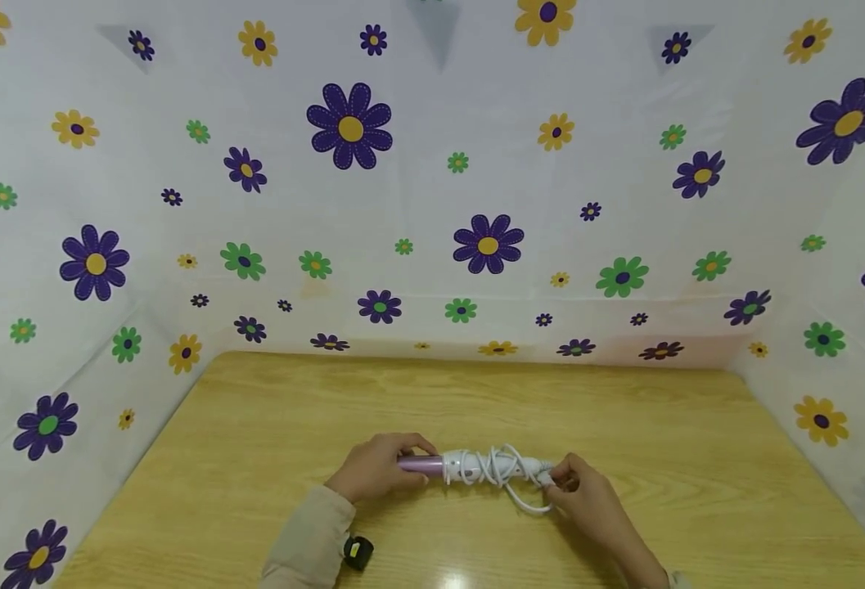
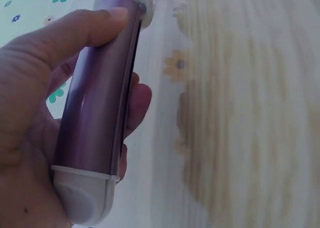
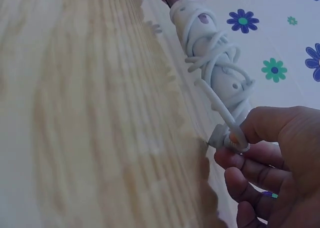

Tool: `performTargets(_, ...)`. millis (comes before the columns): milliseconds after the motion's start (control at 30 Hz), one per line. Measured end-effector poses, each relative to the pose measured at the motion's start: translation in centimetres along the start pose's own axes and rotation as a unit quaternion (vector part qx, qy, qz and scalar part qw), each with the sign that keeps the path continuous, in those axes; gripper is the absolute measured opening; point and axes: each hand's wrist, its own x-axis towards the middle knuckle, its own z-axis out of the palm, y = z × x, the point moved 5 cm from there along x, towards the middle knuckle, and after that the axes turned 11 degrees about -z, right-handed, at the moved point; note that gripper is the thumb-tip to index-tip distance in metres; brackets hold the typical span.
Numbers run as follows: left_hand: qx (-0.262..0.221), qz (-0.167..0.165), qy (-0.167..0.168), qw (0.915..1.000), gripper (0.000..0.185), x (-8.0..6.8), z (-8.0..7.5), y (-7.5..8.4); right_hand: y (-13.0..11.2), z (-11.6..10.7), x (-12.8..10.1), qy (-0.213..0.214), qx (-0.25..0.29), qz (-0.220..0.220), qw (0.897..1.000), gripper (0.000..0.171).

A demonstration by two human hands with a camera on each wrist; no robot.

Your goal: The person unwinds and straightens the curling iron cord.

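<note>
Over the pale wooden worktop [image 1: 255, 458], the left hand [image 1: 373, 468] grips a purple-barrelled, white-handled curling wand [image 1: 461, 468]. The right hand [image 1: 587, 495] pinches its white cord [image 3: 220, 63], coiled around the handle. Unwinding likely needs the barrel held steady.

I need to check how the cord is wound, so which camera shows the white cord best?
The right wrist view: the white cord fills the frame, coiled around the curling iron's white handle, its end pinched by the right hand. The head view shows the coils small; the left wrist view shows only the purple barrel.
</note>
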Motion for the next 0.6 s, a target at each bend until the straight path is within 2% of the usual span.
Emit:
performTargets(167,0.008,-0.004,0.018,0.9998,0.034,-0.2,-0.4,0.5,-0.5,-0.2,0.0,-0.005,0.011,-0.003,1.000,0.015)
performTargets(367,-0.025,-0.012,0.009,0.9996,0.034,-0.2,-0.9,0.5,-0.4,-0.8,0.4,-0.024,0.053,-0.004,0.998,0.013)
performTargets(600,-0.037,-0.014,-0.001,0.9992,0.034,-0.1,-1.1,0.3,0.0,-1.0,0.5,-0.029,0.100,-0.019,0.994,0.016)
